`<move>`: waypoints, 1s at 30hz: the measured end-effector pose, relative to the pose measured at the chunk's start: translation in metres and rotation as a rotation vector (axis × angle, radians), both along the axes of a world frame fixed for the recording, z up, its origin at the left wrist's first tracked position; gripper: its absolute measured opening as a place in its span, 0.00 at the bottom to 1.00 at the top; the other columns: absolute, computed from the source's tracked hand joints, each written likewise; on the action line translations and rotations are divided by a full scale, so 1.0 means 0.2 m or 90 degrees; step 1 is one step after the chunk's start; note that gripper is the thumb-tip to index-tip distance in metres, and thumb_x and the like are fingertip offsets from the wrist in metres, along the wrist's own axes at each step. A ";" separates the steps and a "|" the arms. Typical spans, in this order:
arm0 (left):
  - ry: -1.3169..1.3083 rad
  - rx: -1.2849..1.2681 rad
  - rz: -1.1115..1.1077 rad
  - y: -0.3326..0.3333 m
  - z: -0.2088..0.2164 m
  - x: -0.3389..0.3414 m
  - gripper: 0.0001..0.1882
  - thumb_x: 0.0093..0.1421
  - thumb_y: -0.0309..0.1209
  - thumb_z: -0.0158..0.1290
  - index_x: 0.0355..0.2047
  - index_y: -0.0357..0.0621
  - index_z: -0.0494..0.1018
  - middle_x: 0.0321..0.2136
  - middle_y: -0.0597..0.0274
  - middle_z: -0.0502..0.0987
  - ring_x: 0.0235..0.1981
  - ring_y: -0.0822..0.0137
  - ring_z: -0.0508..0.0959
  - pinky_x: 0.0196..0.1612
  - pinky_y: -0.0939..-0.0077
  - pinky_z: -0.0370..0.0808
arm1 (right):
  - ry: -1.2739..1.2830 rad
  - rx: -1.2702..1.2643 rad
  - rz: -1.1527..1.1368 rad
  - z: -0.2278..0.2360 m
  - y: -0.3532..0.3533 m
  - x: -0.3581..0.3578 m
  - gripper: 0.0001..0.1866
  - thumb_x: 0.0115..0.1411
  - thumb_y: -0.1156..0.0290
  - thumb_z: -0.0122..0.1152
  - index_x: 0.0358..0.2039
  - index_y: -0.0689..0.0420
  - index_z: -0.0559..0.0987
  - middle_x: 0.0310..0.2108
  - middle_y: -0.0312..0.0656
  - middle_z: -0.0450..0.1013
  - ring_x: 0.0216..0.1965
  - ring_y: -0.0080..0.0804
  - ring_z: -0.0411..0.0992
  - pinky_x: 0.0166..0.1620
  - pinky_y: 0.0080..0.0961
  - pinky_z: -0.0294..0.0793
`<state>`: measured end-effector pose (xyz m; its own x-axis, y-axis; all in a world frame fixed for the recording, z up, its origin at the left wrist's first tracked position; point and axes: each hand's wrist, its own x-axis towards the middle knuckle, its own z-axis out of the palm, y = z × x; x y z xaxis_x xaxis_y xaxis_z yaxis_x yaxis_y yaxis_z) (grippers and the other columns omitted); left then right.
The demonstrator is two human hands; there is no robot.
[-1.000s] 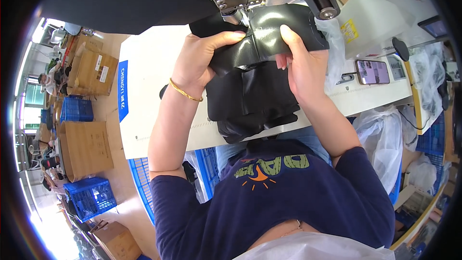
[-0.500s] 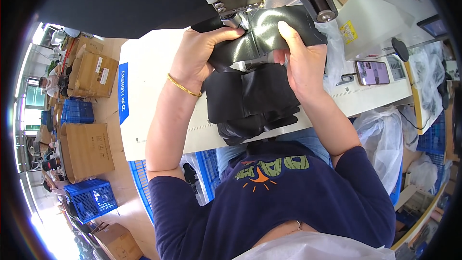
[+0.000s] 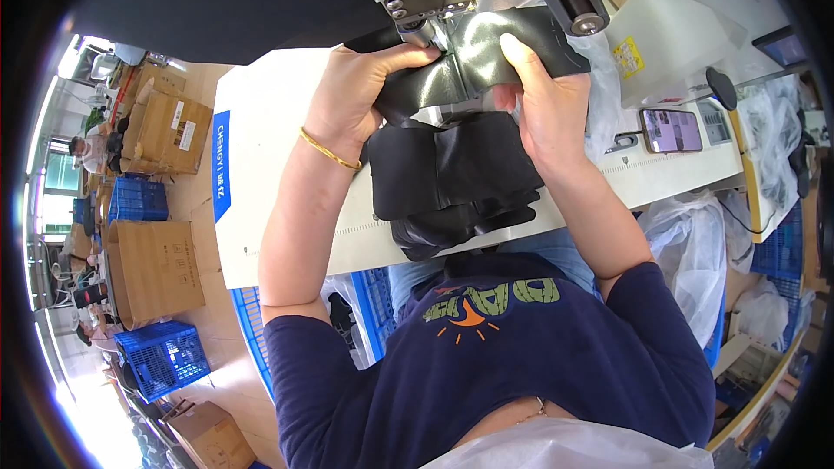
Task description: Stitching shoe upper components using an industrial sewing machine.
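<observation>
A glossy black leather-like piece (image 3: 486,50) with a seam down its middle lies under the head of a sewing machine (image 3: 439,0). My left hand (image 3: 365,87) grips its left part, thumb on top close to the presser foot. On the right part, my right hand (image 3: 549,104) pinches the edge between its thumb on top and fingers partly hidden below. Nearer to me, more black pieces (image 3: 456,165) hang in a folded string over the front edge of the white worktable (image 3: 278,156).
A phone (image 3: 671,131) lies on the right of the table beside clear plastic film (image 3: 602,95). Left on the floor are cardboard boxes (image 3: 156,269) and blue crates (image 3: 163,358). A white plastic bag (image 3: 686,252) hangs at the right. Other people are far left.
Both hands keep their grip on the black piece, which has shifted very slightly away from me under the machine. The hanging pieces have moved up a little with it.
</observation>
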<state>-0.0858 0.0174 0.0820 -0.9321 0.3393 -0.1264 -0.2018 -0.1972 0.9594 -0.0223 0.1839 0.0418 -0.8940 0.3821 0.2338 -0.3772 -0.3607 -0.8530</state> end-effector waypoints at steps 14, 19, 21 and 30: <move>-0.027 -0.003 0.020 -0.01 -0.03 -0.05 0.07 0.49 0.18 0.57 0.30 0.25 0.77 0.28 0.52 0.79 0.27 0.65 0.80 0.29 0.77 0.78 | -0.034 0.056 0.012 0.02 0.02 -0.04 0.06 0.57 0.73 0.59 0.29 0.63 0.77 0.19 0.39 0.72 0.14 0.21 0.65 0.17 0.17 0.59; -0.044 0.036 -0.003 -0.01 -0.01 -0.05 0.07 0.49 0.18 0.56 0.30 0.26 0.77 0.29 0.51 0.79 0.27 0.64 0.80 0.29 0.76 0.78 | -0.032 0.052 0.034 0.03 0.03 -0.04 0.05 0.57 0.73 0.59 0.29 0.62 0.77 0.19 0.40 0.73 0.14 0.21 0.65 0.17 0.17 0.58; -0.048 0.024 0.000 -0.02 -0.02 -0.03 0.09 0.51 0.19 0.56 0.33 0.27 0.76 0.31 0.52 0.78 0.29 0.65 0.80 0.31 0.76 0.78 | -0.022 0.062 0.027 0.03 0.04 -0.04 0.05 0.56 0.73 0.60 0.28 0.62 0.77 0.19 0.39 0.73 0.14 0.20 0.65 0.17 0.17 0.58; -0.127 0.157 -0.104 -0.13 -0.06 -0.03 0.06 0.53 0.19 0.52 0.31 0.30 0.75 0.32 0.54 0.78 0.33 0.64 0.79 0.37 0.72 0.78 | -0.034 0.062 0.047 0.05 0.04 -0.01 0.07 0.57 0.74 0.57 0.28 0.66 0.77 0.23 0.41 0.74 0.17 0.24 0.70 0.19 0.18 0.65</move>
<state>-0.0927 -0.0083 0.0708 -0.8281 0.5252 -0.1959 -0.4285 -0.3679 0.8252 -0.0252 0.1920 0.0511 -0.9310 0.2933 0.2174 -0.3056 -0.3003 -0.9036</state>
